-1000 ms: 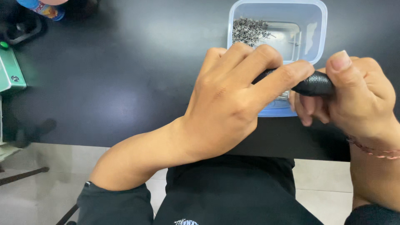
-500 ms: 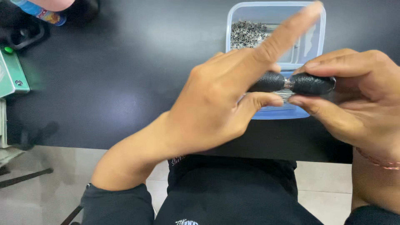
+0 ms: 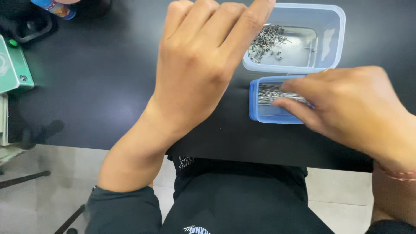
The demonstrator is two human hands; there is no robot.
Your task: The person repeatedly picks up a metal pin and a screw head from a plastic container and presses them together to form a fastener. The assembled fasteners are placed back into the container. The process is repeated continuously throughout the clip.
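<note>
Two containers sit on the black table (image 3: 108,86). The farther one, a clear plastic tub (image 3: 329,26) with a pale blue rim, holds a loose heap of small metal parts (image 3: 265,43) piled toward its left side; the rest of its floor is bare. Just in front of it lies a shallow blue tray (image 3: 260,115) holding a bundle of thin metal pins (image 3: 273,92), their long axis running left to right, flat along the tray.

The right hand (image 3: 351,108) reaches in from the right with fingertips down on the pins (whether it pinches any is not visible, since the fingers cover the right half of the tray). The left hand (image 3: 203,65) is raised above the table with its back to the camera, fingers together and extended, their tips cut off by the top edge; its palm side is hidden, so what it holds, if anything, cannot be told.

At the left edge sits a green box (image 3: 13,65), partly cut off.
</note>
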